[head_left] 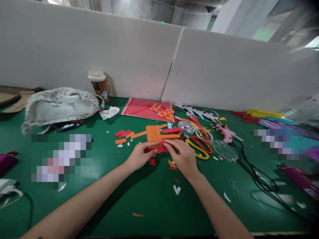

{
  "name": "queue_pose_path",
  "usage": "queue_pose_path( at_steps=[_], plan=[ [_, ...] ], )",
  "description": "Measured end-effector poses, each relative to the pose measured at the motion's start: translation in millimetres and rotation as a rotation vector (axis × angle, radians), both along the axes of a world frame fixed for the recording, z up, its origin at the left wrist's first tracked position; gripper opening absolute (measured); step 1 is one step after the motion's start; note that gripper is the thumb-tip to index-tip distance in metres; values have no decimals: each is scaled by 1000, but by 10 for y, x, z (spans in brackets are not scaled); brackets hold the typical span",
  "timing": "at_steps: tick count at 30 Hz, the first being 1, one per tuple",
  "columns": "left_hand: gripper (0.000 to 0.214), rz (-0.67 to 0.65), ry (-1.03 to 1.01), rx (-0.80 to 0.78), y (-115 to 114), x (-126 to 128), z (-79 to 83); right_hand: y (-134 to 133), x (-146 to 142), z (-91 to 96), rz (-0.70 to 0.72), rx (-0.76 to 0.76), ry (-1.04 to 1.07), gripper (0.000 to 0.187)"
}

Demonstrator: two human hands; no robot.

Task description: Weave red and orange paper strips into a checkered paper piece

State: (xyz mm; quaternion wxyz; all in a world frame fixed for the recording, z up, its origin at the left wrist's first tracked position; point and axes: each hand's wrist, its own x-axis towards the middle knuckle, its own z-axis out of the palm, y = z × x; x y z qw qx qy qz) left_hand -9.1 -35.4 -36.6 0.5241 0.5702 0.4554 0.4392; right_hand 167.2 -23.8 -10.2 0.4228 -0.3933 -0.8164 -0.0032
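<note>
Red paper: being held over the green surface [99, 212], at the near edge of the orange strips [153, 133]; is bearing no legible writing.
Axis: visible part is spanning left to right between the hands; fingers are covering the ends, so true long axis cannot be told.
Left hand [140, 155]: thumb and forefinger are clamping the red paper's left side.
Right hand [184, 157]: fingers are pinching its right side.
Orange strips: some are running away from the person, others are pointing left and right.
Right of strips: yellow-handled scissors [204, 158] are lying near a pink glue gun [228, 135].
Lidded cup [97, 87]: is standing by the partition [139, 56]; tag lettering is too small to read.
</note>
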Motion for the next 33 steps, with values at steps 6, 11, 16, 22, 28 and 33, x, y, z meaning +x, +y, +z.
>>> queue_pose_path(
  at_steps=[6, 11, 16, 22, 28, 33],
  plan=[
    [37, -57, -25, -25, 1, 5, 40, -17, -4, 68, -144, 51, 24, 8],
    [66, -34, -12, 24, -34, 11, 58, -15, -7, 102, -201, 60, 49, 8],
    [90, -51, -112, -17, -41, 11, 26, -32, -22, 97, -86, -39, 107, 8],
    [102, -84, -216, -92, -33, 27, 23, -73, -51, 103, -84, -115, 189, 4],
    [98, -133, -259, -91, -47, 27, 40, -71, -45, 97, -133, -154, 263, 7],
    [97, -149, -272, -93, -60, 29, 53, -51, -39, 73, -140, -176, 275, 10]
  ],
)
